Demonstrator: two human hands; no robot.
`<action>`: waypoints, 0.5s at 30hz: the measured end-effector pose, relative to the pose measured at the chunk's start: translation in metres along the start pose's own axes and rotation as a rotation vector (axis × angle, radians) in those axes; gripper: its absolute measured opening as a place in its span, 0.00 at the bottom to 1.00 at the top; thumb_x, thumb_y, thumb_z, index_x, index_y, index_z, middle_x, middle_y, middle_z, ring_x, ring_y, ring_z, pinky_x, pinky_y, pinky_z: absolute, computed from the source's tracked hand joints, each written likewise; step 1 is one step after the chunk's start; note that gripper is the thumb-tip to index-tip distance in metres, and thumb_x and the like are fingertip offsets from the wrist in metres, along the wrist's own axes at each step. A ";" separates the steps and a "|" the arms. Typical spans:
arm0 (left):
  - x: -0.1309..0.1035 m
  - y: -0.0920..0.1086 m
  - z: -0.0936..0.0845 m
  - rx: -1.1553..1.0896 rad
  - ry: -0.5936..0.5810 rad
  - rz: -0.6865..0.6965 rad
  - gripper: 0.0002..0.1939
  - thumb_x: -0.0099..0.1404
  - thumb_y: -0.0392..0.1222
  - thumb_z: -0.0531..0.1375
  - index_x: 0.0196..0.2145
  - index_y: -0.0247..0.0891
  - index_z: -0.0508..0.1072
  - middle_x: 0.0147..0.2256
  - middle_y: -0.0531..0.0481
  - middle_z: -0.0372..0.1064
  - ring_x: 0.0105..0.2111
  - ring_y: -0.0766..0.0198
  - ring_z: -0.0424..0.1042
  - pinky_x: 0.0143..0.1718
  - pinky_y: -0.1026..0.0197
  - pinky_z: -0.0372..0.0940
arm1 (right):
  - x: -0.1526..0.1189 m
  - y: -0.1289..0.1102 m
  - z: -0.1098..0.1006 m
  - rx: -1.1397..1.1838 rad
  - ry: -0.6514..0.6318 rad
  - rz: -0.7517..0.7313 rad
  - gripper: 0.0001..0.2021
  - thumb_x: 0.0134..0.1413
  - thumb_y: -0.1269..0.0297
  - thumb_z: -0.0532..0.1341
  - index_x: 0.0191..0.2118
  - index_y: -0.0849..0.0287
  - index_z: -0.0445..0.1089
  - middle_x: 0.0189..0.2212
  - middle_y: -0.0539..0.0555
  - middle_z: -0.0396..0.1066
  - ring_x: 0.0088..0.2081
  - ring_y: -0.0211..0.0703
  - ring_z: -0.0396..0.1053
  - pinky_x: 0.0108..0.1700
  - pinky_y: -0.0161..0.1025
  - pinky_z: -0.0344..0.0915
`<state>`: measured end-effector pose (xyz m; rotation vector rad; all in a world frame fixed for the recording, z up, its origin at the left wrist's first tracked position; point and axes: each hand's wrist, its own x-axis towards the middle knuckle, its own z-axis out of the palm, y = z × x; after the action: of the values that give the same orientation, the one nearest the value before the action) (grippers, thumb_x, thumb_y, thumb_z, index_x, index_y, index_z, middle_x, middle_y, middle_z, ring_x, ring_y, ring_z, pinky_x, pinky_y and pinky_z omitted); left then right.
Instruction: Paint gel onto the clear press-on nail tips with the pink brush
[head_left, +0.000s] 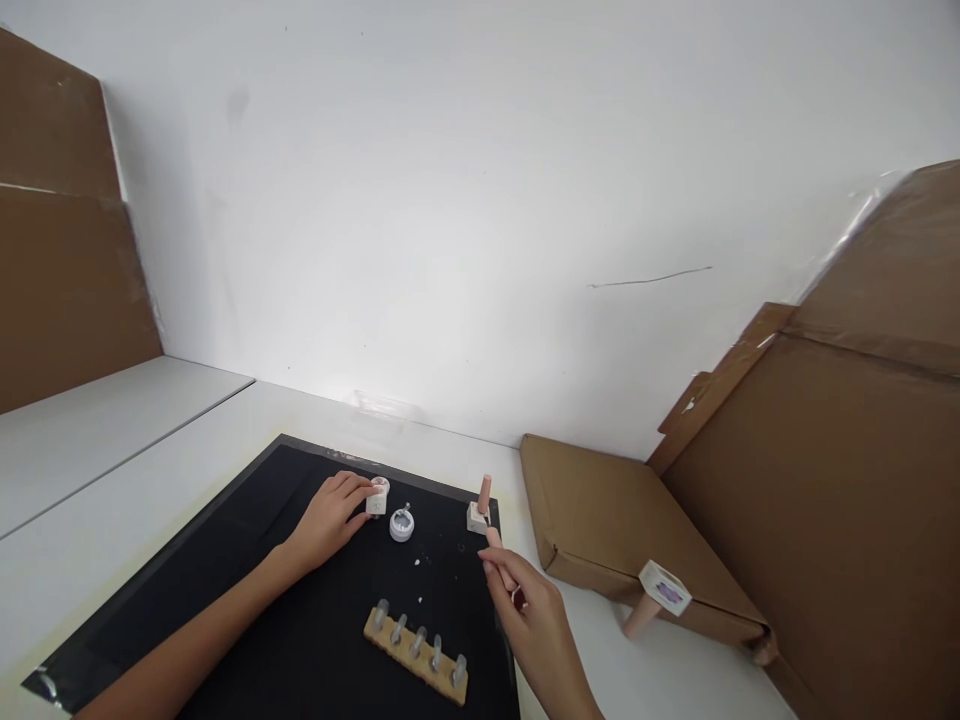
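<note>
My left hand [334, 515] has its fingers closed on a small white square bottle [376, 502] near the back of the black mat. Just behind that bottle a small round pot [382, 484] is partly hidden. Beside it stands an open white jar [402, 527] with greyish, shiny contents. Between its fingertips my right hand [529, 600] pinches a pink brush cap [498, 550], whose upper end points toward a white nail polish bottle [476, 518] with a pink cap. Nearer to me, a wooden strip [415, 655] bears several clear nail tips [419, 641].
Below the hands, a black mat [300, 640] covers part of the white table [187, 450]. At the right lies a flat cardboard box [600, 500], with another pink-capped bottle [666, 590] against its front. Cardboard panels [847, 480] stand at both sides; a white wall [420, 200] rises behind.
</note>
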<state>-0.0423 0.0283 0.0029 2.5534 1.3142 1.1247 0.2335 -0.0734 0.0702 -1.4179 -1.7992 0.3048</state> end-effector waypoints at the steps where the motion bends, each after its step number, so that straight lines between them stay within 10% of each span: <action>1: -0.001 0.000 0.000 0.006 0.007 0.007 0.15 0.61 0.33 0.58 0.46 0.42 0.73 0.44 0.44 0.73 0.45 0.51 0.68 0.46 0.49 0.64 | -0.001 0.000 0.001 -0.009 -0.004 -0.008 0.15 0.61 0.55 0.52 0.35 0.57 0.73 0.22 0.51 0.68 0.22 0.39 0.63 0.24 0.32 0.62; 15: -0.006 0.028 -0.019 -0.162 0.299 -0.113 0.12 0.63 0.41 0.59 0.46 0.41 0.73 0.42 0.43 0.73 0.44 0.52 0.69 0.48 0.50 0.63 | -0.009 -0.017 0.011 0.066 -0.101 -0.055 0.16 0.63 0.58 0.51 0.46 0.56 0.73 0.30 0.53 0.73 0.25 0.38 0.68 0.29 0.33 0.68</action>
<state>-0.0377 0.0007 0.0234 2.2321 1.3393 1.5646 0.2139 -0.0836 0.0695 -1.3263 -1.8889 0.4100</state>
